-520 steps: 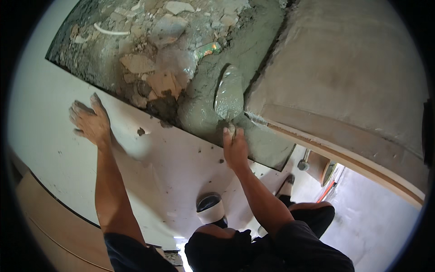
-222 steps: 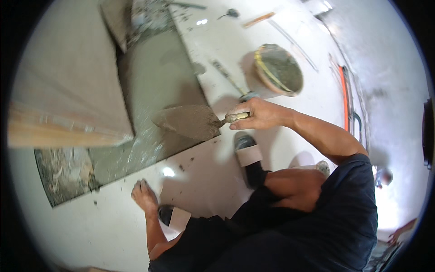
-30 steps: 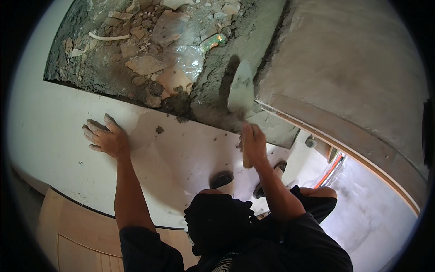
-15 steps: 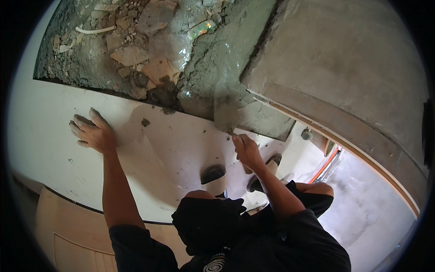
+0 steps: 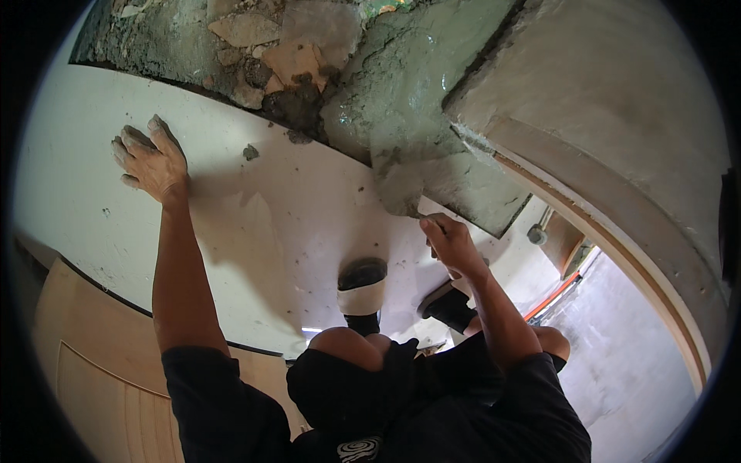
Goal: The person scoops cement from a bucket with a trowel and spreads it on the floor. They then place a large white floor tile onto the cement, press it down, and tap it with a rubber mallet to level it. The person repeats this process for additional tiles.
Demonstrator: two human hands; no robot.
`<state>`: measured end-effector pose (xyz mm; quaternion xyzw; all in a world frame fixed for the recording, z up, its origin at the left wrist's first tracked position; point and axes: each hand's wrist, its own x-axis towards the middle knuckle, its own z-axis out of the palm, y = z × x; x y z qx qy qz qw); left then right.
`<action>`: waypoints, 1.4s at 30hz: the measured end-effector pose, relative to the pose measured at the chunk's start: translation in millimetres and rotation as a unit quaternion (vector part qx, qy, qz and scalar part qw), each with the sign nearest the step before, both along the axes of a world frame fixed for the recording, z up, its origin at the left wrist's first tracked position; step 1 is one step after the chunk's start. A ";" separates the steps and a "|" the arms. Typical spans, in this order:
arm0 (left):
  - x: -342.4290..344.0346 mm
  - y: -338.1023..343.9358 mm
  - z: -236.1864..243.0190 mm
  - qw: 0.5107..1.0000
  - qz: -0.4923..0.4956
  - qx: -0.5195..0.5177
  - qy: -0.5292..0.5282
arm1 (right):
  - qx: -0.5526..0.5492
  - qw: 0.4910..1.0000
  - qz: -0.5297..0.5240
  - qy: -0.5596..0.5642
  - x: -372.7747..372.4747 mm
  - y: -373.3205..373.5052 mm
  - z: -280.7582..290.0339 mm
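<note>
Fingers spread, my left hand (image 5: 152, 163) rests on the white floor panel (image 5: 231, 208), left of a dark mortar crumb. Its fingertips are grey with mortar. My right hand (image 5: 454, 245) is closed around the handle of a trowel (image 5: 397, 185); most of the handle is hidden in the fist. The mortar-smeared blade lies across the panel's far edge, where wet grey mortar (image 5: 413, 85) begins. Blade and mortar share a colour, so the blade's outline is hard to make out. Smoothed mortar fills the strip between the panel and a raised grey slab.
Broken tile pieces and rubble (image 5: 297, 62) lie beyond the panel at the far left. A grey slab (image 5: 602, 85) with a pale edge strip (image 5: 617, 231) bounds the right. My shoes (image 5: 363, 274) stand on the panel. An orange-red hose (image 5: 552, 297) runs at the right.
The view has shifted, so the rubble sits higher in the picture. The trowel blade has come nearer me over the panel's edge. My left hand stays flat on the panel.
</note>
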<state>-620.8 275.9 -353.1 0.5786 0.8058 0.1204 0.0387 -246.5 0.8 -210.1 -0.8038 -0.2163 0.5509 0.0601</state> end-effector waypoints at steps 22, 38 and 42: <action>-0.9 0.5 -2.0 1.000 -0.005 -0.006 0.009 | 0.190 0.895 0.229 -0.332 8.2 30.7 -7.9; -2.0 -0.9 -5.2 0.999 -0.021 0.018 0.022 | 0.237 0.918 -0.010 -0.318 -27.4 130.5 -50.6; -3.9 -2.8 -9.4 0.997 -0.027 0.020 0.073 | 0.212 0.885 0.125 -0.395 -30.2 141.7 -59.5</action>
